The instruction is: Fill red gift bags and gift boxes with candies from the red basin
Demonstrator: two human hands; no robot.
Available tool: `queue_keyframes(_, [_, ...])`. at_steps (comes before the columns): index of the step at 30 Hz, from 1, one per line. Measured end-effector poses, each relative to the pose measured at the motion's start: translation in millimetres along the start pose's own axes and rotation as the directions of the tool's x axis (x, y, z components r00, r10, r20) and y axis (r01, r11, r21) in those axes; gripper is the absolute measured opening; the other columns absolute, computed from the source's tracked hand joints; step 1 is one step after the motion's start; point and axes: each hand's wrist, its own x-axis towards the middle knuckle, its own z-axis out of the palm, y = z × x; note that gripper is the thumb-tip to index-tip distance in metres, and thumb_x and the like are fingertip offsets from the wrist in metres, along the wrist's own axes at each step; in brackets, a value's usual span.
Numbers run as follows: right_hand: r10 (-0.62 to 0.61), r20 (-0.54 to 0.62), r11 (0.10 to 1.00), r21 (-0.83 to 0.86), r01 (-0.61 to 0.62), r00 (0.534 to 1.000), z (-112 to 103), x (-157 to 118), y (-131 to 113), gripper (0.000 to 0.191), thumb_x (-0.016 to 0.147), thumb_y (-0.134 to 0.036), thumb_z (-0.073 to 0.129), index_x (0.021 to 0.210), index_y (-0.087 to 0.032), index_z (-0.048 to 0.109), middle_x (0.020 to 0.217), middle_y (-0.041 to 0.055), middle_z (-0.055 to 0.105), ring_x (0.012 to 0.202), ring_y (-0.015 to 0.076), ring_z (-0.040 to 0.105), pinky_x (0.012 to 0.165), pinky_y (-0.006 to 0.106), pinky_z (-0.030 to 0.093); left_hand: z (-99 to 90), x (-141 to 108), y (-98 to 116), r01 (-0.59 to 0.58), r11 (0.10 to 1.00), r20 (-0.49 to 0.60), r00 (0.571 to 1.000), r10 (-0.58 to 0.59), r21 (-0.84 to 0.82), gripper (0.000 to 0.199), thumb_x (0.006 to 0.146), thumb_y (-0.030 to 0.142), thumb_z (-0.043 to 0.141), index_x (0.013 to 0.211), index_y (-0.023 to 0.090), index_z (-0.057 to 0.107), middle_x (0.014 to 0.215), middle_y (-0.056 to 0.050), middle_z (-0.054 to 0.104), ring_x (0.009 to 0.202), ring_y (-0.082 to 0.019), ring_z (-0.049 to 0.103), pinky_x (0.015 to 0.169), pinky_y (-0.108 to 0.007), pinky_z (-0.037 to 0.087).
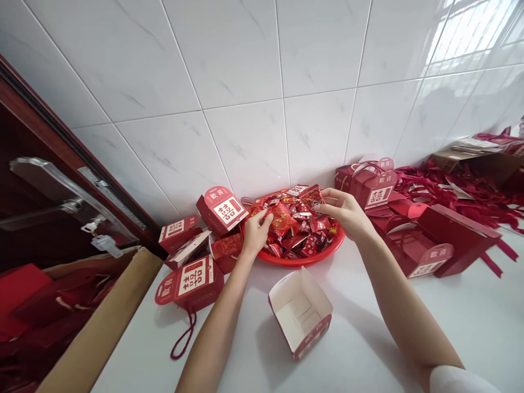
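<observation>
A red basin (297,261) heaped with wrapped candies (310,244) stands against the wall. Over its left side, my left hand (257,230) is closed on a shiny red candy packet (281,220). At the right rim, my right hand (344,212) pinches a small dark red packet (311,197) between thumb and fingers. In front of the basin, between my forearms, sits an open red gift box (301,314) with a white inside and nothing in it.
Closed red gift boxes (200,281) with cords lie to the left, and more boxes (426,240) to the right. Red ribbons (440,183) pile up farther right. At far left are a carton (102,322) and a door handle (73,204). Behind rises a tiled wall (245,136).
</observation>
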Motion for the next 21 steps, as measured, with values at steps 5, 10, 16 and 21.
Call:
queue_keyframes(5, [0.061, 0.009, 0.998, -0.027, -0.061, 0.998, 3.3, 0.5, 4.2, 0.040, 0.061, -0.039, 0.086, 0.087, -0.019, 0.064, 0.073, 0.0006, 0.071, 0.062, 0.0149, 0.063, 0.053, 0.025, 0.047, 1.8, -2.0, -1.1, -0.017, 1.000, -0.096, 0.995, 0.019, 0.020, 0.032, 0.093, 0.037, 0.055, 0.110, 0.016, 0.072, 0.111, -0.011, 0.076, 0.103, -0.026, 0.070, 0.094, -0.037, 0.053])
queue_keyframes(10, [0.076, 0.051, 0.997, -0.019, -0.075, 0.996, 5.5, 1.9, 9.5, 0.041, 0.062, -0.041, 0.087, 0.089, -0.020, 0.063, 0.074, 0.0000, 0.070, 0.064, 0.0149, 0.062, 0.058, 0.026, 0.049, -4.0, -4.8, 11.0, -0.107, 0.992, -0.217, 0.969, 0.120, 0.073, 0.025, 0.091, 0.034, 0.058, 0.098, 0.016, 0.073, 0.104, -0.011, 0.075, 0.102, -0.025, 0.069, 0.093, -0.035, 0.052])
queue_keyframes(16, [-0.049, 0.191, 0.998, -0.018, 0.054, 0.980, 20.0, -1.8, 14.8, 0.032, 0.070, -0.044, 0.084, 0.080, -0.020, 0.064, 0.085, 0.0008, 0.070, 0.082, 0.0174, 0.065, 0.078, 0.030, 0.051, -4.1, -12.7, 35.6, -0.083, 0.990, -0.198, 0.978, 0.059, -0.115, 0.038, 0.089, 0.049, 0.063, 0.098, 0.013, 0.074, 0.098, -0.010, 0.077, 0.096, -0.026, 0.070, 0.088, -0.035, 0.055])
queue_keyframes(21, [-0.043, 0.239, 0.998, 0.050, 0.031, 0.970, 24.7, -2.9, 14.7, 0.035, 0.066, -0.043, 0.087, 0.080, -0.020, 0.065, 0.082, 0.0002, 0.070, 0.077, 0.0171, 0.065, 0.076, 0.031, 0.051, 1.6, -16.8, 47.8, 0.062, 0.902, 0.040, 0.998, -0.050, -0.428, 0.051, 0.083, 0.056, 0.069, 0.114, 0.016, 0.072, 0.108, -0.010, 0.077, 0.100, -0.027, 0.072, 0.087, -0.039, 0.059])
